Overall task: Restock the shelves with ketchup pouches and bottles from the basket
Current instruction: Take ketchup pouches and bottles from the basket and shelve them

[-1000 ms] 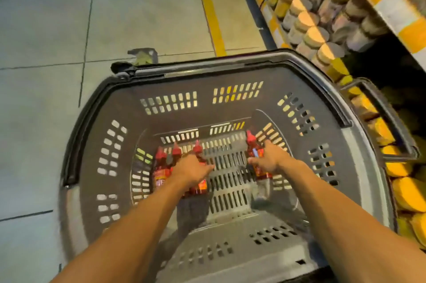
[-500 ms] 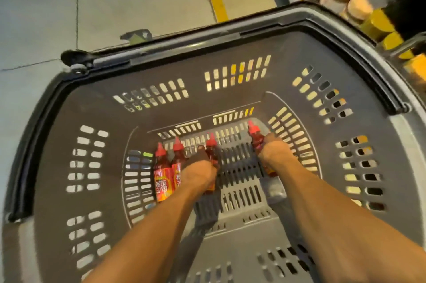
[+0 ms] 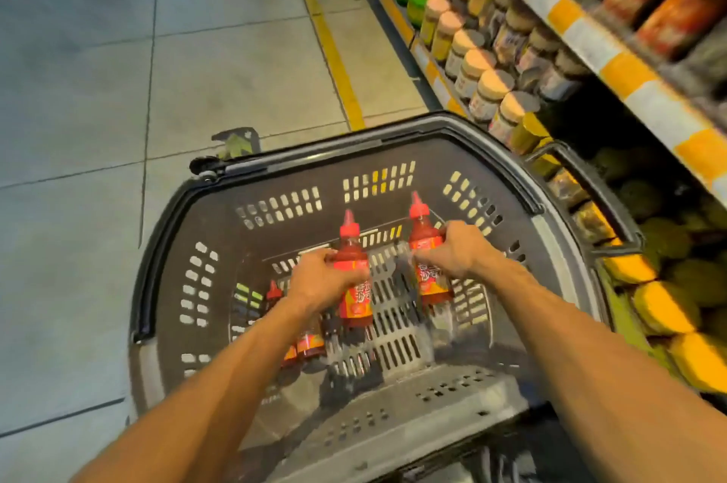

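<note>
A dark grey slotted basket (image 3: pixel 220 242) stands on the floor below me. My left hand (image 3: pixel 314 280) grips a red ketchup bottle (image 3: pixel 352 274) with a red pointed cap, held upright above the basket floor. My right hand (image 3: pixel 458 248) grips a second ketchup bottle (image 3: pixel 427 258) the same way, a little higher and to the right. Two more ketchup bottles (image 3: pixel 310 345) lie on the basket floor at the left, partly hidden by my left forearm.
Store shelves (image 3: pixel 582 37) with orange and white edge strips run along the right, holding rows of jars (image 3: pixel 491 89) and yellow packs (image 3: pixel 665 309) low down. The basket's handle (image 3: pixel 613 207) hangs toward the shelf. A yellow floor line (image 3: pixel 334 49) borders the tiled aisle (image 3: pixel 98 69).
Both hands have lifted a ketchup bottle each off the basket floor. The view has pulled up and back, so the shelves on the right show again.
</note>
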The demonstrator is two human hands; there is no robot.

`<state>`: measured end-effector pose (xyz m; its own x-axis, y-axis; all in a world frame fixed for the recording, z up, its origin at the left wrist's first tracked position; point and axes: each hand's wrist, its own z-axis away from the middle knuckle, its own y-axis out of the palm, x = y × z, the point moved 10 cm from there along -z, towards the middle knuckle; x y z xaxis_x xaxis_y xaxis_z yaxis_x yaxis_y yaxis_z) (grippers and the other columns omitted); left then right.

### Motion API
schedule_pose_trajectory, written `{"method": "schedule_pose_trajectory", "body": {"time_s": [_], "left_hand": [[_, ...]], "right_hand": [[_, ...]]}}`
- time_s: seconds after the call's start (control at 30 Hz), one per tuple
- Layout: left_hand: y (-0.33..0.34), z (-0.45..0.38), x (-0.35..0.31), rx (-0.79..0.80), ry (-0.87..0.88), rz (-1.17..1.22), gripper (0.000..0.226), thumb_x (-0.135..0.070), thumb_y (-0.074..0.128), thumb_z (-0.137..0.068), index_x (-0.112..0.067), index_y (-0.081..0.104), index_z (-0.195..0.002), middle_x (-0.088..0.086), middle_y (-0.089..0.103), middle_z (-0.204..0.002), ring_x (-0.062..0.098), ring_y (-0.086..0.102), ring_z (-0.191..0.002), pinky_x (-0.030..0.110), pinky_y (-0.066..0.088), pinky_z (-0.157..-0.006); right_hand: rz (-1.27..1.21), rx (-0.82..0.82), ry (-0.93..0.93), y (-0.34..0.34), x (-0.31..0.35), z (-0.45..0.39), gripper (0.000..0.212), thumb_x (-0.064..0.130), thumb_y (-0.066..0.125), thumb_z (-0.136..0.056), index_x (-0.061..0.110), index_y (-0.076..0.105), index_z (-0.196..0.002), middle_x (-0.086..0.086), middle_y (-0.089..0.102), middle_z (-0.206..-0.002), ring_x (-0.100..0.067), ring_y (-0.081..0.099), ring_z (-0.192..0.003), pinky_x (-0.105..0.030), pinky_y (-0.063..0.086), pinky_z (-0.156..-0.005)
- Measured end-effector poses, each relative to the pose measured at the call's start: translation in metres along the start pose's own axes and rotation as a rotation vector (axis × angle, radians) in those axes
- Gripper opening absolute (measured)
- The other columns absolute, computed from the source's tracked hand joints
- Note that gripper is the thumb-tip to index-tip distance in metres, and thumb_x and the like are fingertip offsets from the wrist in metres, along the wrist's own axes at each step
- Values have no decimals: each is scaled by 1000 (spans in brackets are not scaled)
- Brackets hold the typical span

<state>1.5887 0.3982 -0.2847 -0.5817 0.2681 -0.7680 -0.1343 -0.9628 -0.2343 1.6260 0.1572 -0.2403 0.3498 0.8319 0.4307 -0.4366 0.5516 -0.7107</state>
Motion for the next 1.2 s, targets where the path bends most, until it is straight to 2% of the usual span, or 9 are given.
{"method": "schedule_pose_trajectory", "body": {"time_s": [0.2,0.33,0.5,0.63,0.77,0.9,1.03,1.13,1.2], "left_hand": [[-15,99,-106,89,237,149,48,-23,90,-70,-23,68,-113,-5,77,-97,8,74,-86,25,56,-69],[-1,171,-170,208,366,197,57,-24,89,-69,-22,65,-120,-6,77,-98,13,75,-90,36,57,-83],[62,250,-241,384,549,170,45,-26,94,-55,-29,77,-96,-3,78,-96,16,75,-89,28,59,-68],[148,301,-270,528,665,76,42,-27,95,-56,-38,77,-92,-13,77,-90,8,74,-88,25,58,-68],[251,346,-266,743,758,-99,33,-10,89,-68,-30,76,-91,-6,78,-92,7,70,-81,23,53,-63],[333,367,-235,870,856,-361,41,2,88,-65,-23,70,-93,-11,77,-85,-1,70,-75,12,50,-61],[399,360,-198,945,960,-726,52,-11,95,-55,-28,69,-97,-12,76,-88,0,70,-84,19,55,-80],[440,346,-172,963,1074,-1008,52,-27,97,-50,-35,65,-90,-26,66,-85,-15,59,-77,2,43,-67],[465,330,-151,1016,1077,-1103,56,-27,97,-50,-33,63,-93,-25,65,-87,-8,61,-79,3,41,-64]], "right_hand": [[-159,-263,-135,-107,53,125,38,54,81,-72,22,68,-88,2,73,-84,-15,69,-80,-33,56,-70],[-327,-406,-182,-167,48,224,38,56,83,-72,28,65,-92,5,74,-88,-13,72,-80,-43,62,-77],[-378,-669,-164,-223,-6,344,38,55,85,-70,26,68,-89,13,69,-66,1,65,-60,-34,56,-60],[-430,-880,-65,-242,-85,420,46,54,86,-66,22,70,-96,8,74,-76,-2,68,-72,-36,59,-70],[-529,-1015,89,-225,-174,478,46,52,87,-65,24,67,-97,17,73,-71,10,66,-68,-12,47,-59],[-590,-1056,265,-175,-251,504,46,49,86,-64,26,63,-96,13,75,-82,8,68,-76,-19,50,-67],[-716,-1035,365,-112,-312,493,42,31,91,-66,29,57,-91,13,74,-80,8,68,-71,-20,51,-66],[-754,-1022,459,-68,-349,474,47,34,90,-65,29,55,-97,13,73,-84,2,69,-77,-33,58,-78],[-811,-1030,476,-42,-370,457,48,30,90,-67,27,56,-101,14,73,-90,1,70,-82,-37,59,-83]]}}
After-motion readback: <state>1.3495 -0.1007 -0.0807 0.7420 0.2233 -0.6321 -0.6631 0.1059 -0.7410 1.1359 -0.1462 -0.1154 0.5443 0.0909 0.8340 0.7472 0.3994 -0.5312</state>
